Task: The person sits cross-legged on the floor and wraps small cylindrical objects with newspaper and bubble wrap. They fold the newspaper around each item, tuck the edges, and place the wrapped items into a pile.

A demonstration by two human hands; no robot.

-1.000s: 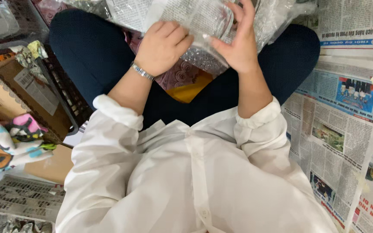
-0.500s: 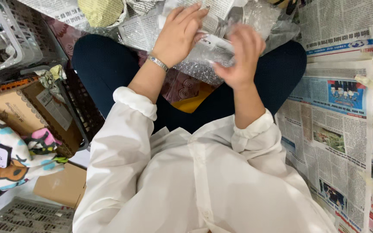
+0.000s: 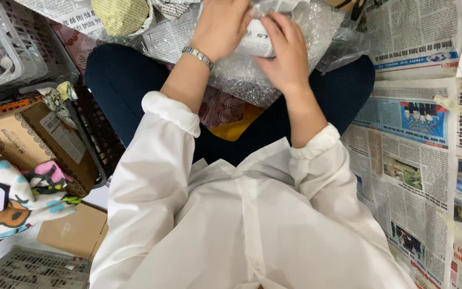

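The view is shifted, so the hands are now seen higher in the head camera's picture. The left hand [image 3: 223,24] is moved from lying flat on the bubble wrap [image 3: 274,69] to being curled over a white object [image 3: 258,43]. The right hand [image 3: 287,56] is brought closer, pressed against that object's near side.

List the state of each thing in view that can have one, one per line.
Left hand: pressing on the bubble wrap.
Right hand: gripping the bubble wrap.
Bubble wrap: crumpled around a white item, on the lap.
Newspaper: spread flat.
Cardboard box: lying flat, closed.
Sleeves: rolled up.
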